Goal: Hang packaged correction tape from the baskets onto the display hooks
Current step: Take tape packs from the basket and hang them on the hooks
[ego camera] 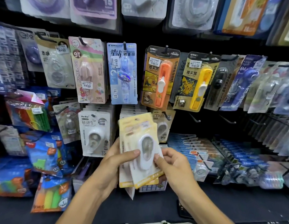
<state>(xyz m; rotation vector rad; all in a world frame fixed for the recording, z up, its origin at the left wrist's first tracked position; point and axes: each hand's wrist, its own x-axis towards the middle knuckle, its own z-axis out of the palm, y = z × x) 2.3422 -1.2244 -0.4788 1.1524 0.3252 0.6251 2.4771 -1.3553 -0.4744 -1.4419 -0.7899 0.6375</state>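
left hand (pixel 114 160) grips stack of yellow correction tape packs (pixel 137 152), at least two | right hand (pixel 171 165) pinches front pack

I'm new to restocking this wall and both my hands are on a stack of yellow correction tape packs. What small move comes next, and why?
Probably peel the front pack off the stack with your right hand while the left hand keeps the rest. The packs are fanned and overlapping, so their hang holes are unlikely to line up for one hook, and bare hooks wait just right of the stack.
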